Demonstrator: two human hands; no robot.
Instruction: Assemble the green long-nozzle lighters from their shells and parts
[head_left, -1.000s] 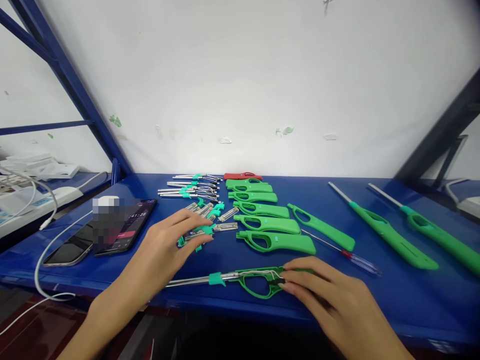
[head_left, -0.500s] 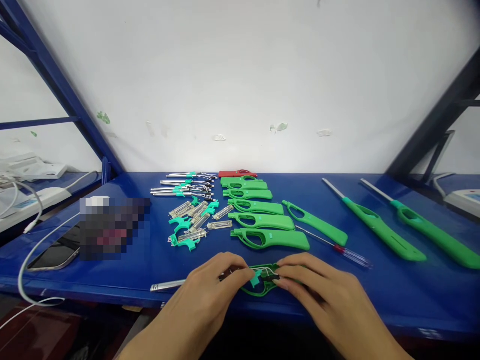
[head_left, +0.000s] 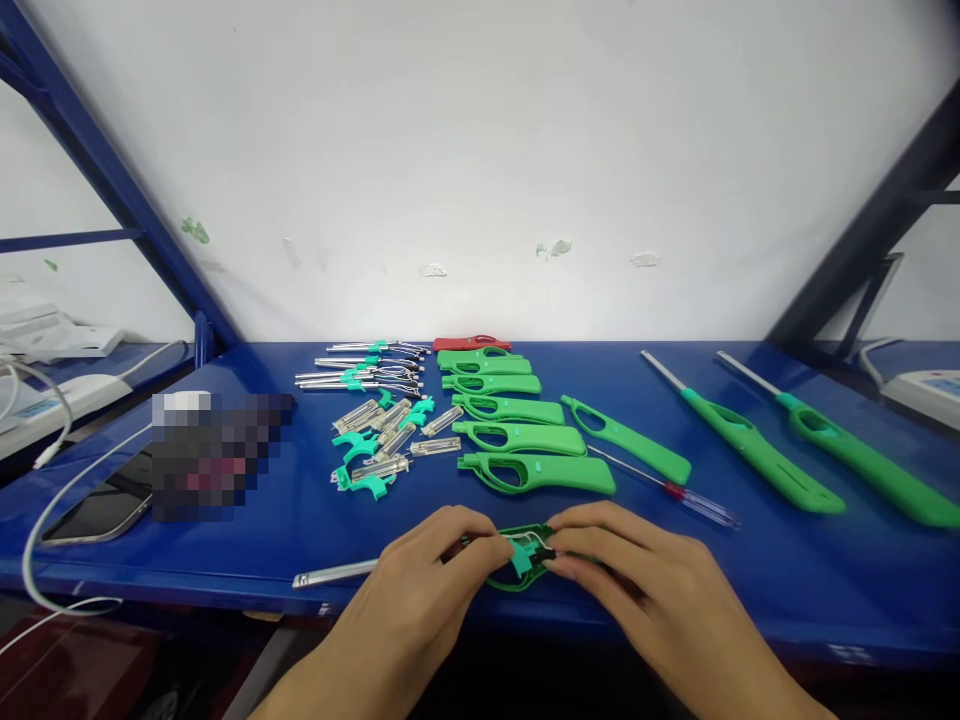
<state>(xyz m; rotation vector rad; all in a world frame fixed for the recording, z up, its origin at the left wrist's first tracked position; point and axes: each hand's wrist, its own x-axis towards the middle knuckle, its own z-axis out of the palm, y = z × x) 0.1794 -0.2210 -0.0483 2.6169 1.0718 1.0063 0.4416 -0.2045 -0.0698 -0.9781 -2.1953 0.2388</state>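
At the table's front edge, my left hand [head_left: 429,585] pinches a teal trigger [head_left: 522,557] inside an open green lighter shell [head_left: 511,586]. A metal lighter tube [head_left: 335,573] sticks out to the left from under this hand. My right hand [head_left: 651,572] is closed on the shell's right part, its fingertips against a black igniter piece [head_left: 545,554] with a white wire. My fingers and palm hide most of the shell's right end. Just beyond my hands lies a row of green shell halves [head_left: 555,474].
Clear fuel tanks [head_left: 435,447] and teal triggers [head_left: 373,487] lie left of the shells, with tube assemblies [head_left: 360,382] behind. A screwdriver [head_left: 701,507] and two long green lighters [head_left: 765,455] rest at right. A phone [head_left: 97,510] and white cable are at left.
The teal trigger has shifted slightly to the right within the shell, with my left fingertips still at it. The whole view has moved a little. My right hand keeps its place on the shell.
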